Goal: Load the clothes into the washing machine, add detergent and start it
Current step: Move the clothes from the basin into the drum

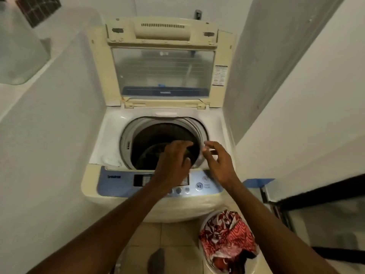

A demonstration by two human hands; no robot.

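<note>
A cream top-loading washing machine (pixel 110 135) stands ahead with its lid (pixel 164 70) raised upright. Its round drum (pixel 156 141) is dark inside; I cannot tell what lies in it. My left hand (pixel 173 165) hovers over the drum's front rim with fingers spread and nothing in it. My right hand (pixel 217 161) hangs just right of it above the rim, fingers apart and empty. The blue control panel (pixel 116 182) with buttons lies partly under both wrists. A white basket (pixel 205 220) of red and white patterned clothes (pixel 227 236) sits on the floor at the lower right.
White walls close in tightly on both sides of the machine. A dark-framed glass door or panel (pixel 316 194) stands at the right. Blue tape (pixel 256 181) marks a ledge beside the machine. The floor is beige tile (pixel 171 234), with a dark foot or shoe (pixel 157 260) on it.
</note>
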